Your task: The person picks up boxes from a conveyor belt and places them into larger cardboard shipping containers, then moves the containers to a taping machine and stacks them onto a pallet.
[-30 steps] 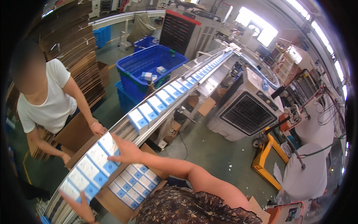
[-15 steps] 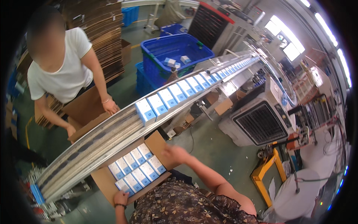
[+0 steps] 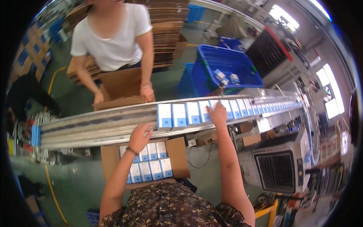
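A row of white-and-blue small boxes point(image 3: 179, 115) stands side by side on the conveyor point(image 3: 83, 130), running off to the right. My right hand point(image 3: 218, 114) reaches over the row with its fingers apart, touching the tops of boxes a few places from the left end. Short of the row's left end, my left hand point(image 3: 140, 138) hangs over the conveyor's near edge, fingers stretched and nothing in them. Below it, an open cardboard carton point(image 3: 177, 153) holds two rows of the same kind of boxes; my left forearm hides some of them.
Across the conveyor, a person in a white shirt point(image 3: 113, 49) holds another open carton point(image 3: 123, 83). Behind stand a blue bin point(image 3: 228, 64) with a few boxes inside and stacked flat cardboard point(image 3: 164, 34). An air cooler point(image 3: 276, 170) stands at the right.
Both my hands have left the carton and moved up to the conveyor, the right one onto the row of boxes. The view has turned, and the carton now appears lower beneath my arms.
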`<state>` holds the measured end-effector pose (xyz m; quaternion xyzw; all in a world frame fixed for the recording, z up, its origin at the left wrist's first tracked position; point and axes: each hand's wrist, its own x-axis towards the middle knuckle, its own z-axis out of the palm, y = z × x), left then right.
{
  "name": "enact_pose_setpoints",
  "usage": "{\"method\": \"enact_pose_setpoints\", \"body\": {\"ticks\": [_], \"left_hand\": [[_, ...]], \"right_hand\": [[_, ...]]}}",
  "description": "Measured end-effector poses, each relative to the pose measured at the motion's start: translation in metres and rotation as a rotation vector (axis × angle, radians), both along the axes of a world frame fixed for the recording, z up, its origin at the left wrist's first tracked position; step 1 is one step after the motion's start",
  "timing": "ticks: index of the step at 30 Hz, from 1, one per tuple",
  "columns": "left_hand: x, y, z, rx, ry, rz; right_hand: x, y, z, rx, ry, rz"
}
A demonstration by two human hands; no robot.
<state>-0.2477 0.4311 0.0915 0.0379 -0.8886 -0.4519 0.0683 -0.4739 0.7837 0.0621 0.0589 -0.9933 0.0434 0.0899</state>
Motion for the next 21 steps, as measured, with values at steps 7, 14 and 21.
{"method": "enact_pose_setpoints", "body": {"ticks": [7, 14, 21], "left_hand": [[-0.024, -0.05, -0.033, -0.11, -0.39, 0.358], [0.036, -0.124, 0.006, -0.057, -0.21, 0.52], [0.15, -0.102, 0.101, -0.133, 0.525, 0.465]], "right_hand": [[0.04, -0.088, -0.005, -0.306, -0.339, 0.153], [0.104, -0.176, 0.039, -0.797, -0.264, 0.333], [0.22, -0.126, 0.074, -1.077, 0.211, 0.479]]}}
